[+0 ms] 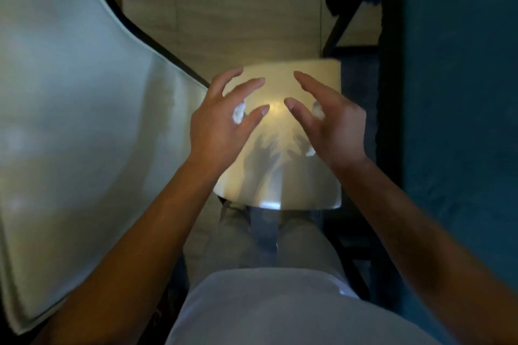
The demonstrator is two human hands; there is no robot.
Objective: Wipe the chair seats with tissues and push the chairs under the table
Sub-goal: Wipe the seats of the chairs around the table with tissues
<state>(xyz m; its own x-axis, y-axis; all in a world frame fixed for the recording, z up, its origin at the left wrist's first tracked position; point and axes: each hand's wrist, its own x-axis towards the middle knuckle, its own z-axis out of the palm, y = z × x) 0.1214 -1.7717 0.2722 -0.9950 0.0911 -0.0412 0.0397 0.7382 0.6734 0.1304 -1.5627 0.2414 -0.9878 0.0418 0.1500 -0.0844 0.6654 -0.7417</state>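
A cream square chair seat (305, 182) lies straight below me, brightly lit in its middle. Both hands hover over its far half, palms down with fingers spread, and cast shadows on it. My left hand (224, 123) keeps a small crumpled white tissue (238, 115) tucked against the palm by the thumb. My right hand (333, 126) has a white tissue (318, 110) under its palm, with another bit showing near the wrist. The white table (70, 120) with rounded corners fills the left side, its edge next to the seat.
A dark blue wall or panel (462, 120) runs down the right side. Black frame bars (344, 19) stand at the upper right beside the seat. Pale tiled floor (224, 8) lies beyond the seat. My own legs and white shirt are just behind the seat's near edge.
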